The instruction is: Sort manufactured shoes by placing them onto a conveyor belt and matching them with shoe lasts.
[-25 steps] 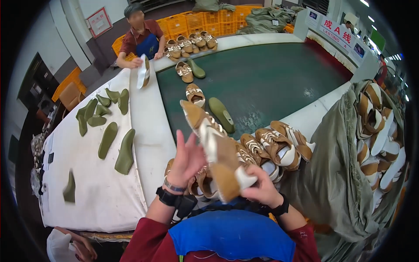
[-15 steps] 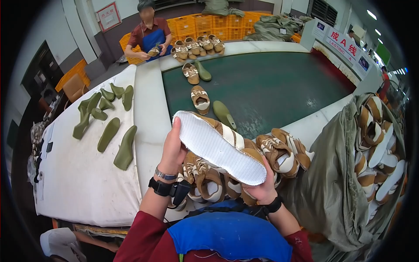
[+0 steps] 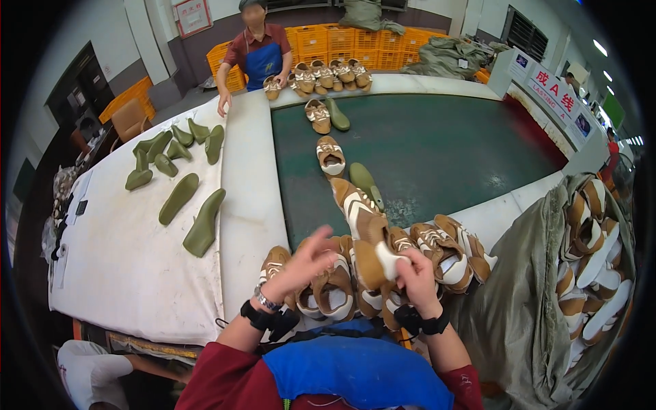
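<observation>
**Tan shoe held up over the pile**

The right hand (image 3: pixel 418 277) has its fingers wrapped around the heel end of a tan and white shoe (image 3: pixel 362 229), which points away from the person, toe raised over the near edge of the green belt (image 3: pixel 444 150). The left hand (image 3: pixel 306 263) is just beside it with its fingers loosely spread, holding nothing; I cannot tell whether the fingertips brush the shoe. Both wrists carry dark bands.

Right under the hands a heap of matching tan shoes (image 3: pixel 437 249) sits against the white table edge (image 3: pixel 249 198). Further up the belt lie a single shoe (image 3: pixel 331 156) and a green shoe last (image 3: pixel 364 181) close together, then another pair of the same kind beyond. On the white cloth to the left, several green lasts (image 3: pixel 181 195) lie scattered. To the right, a grey-green sack (image 3: pixel 533 301) stands open, packed with more shoes (image 3: pixel 594 253). At the far end a co-worker in a blue apron (image 3: pixel 263 58) leans on the table beside a row of shoes, with orange crates (image 3: pixel 342 41) stacked behind.
</observation>
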A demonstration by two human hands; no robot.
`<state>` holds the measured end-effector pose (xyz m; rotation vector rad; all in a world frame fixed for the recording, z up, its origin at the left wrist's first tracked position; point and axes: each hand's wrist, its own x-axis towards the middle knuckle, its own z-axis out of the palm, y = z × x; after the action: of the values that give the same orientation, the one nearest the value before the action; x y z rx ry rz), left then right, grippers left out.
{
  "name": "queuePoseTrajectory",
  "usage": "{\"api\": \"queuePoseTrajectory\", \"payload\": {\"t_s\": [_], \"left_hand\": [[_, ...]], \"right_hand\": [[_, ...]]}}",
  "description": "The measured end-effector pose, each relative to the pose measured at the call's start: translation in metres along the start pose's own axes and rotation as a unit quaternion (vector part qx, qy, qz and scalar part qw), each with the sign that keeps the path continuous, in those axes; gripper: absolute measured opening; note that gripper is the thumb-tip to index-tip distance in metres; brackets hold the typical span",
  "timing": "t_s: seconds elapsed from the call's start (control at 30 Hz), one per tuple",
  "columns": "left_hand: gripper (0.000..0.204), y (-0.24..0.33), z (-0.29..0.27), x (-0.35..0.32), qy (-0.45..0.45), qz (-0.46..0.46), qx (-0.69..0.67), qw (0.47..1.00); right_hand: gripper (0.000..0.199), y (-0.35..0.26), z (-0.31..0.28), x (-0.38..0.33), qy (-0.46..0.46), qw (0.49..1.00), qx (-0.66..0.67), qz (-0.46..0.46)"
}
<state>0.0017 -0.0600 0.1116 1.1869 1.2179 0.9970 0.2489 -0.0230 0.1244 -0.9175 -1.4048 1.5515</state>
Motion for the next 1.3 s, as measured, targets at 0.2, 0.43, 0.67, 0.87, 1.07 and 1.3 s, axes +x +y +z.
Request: {"api": "queuePoseTrajectory", "payload": {"t_s": [0.2, 0.43, 0.67, 0.87, 1.07, 1.3], "left_hand": [[0.047, -0.037, -0.026, -0.05, 0.096, 0.011, 0.256, 0.962], [0.042, -0.061, -0.077, -0.106, 0.174, -0.147, 0.352, 0.908], [0.061, -0.092, -0.054, -0.068, 0.162, -0.028, 0.051, 0.985], [0.064, -0.143, -0.063, -0.066, 0.11, 0.01, 0.366, 0.924], [0.057, -0.054, -0.061, -0.055, 0.053, -0.052, 0.41, 0.909], [0.056, 0.001, -0.042, -0.022, 0.013, 0.017, 0.459, 0.888]], "right_hand": [[0.023, -0.005, 0.018, 0.017, -0.018, 0.973, -0.215, -0.078], [0.021, -0.01, 0.068, 0.004, -0.182, 0.94, -0.256, -0.134], [0.057, 0.035, 0.086, 0.0, -0.492, 0.823, -0.269, -0.087], [0.036, -0.052, -0.014, -0.018, -0.295, 0.902, -0.285, -0.135], [0.02, -0.19, -0.149, -0.095, 0.294, 0.801, -0.479, -0.207], [0.05, -0.198, -0.386, -0.146, 0.577, 0.584, -0.57, 0.01]]}}
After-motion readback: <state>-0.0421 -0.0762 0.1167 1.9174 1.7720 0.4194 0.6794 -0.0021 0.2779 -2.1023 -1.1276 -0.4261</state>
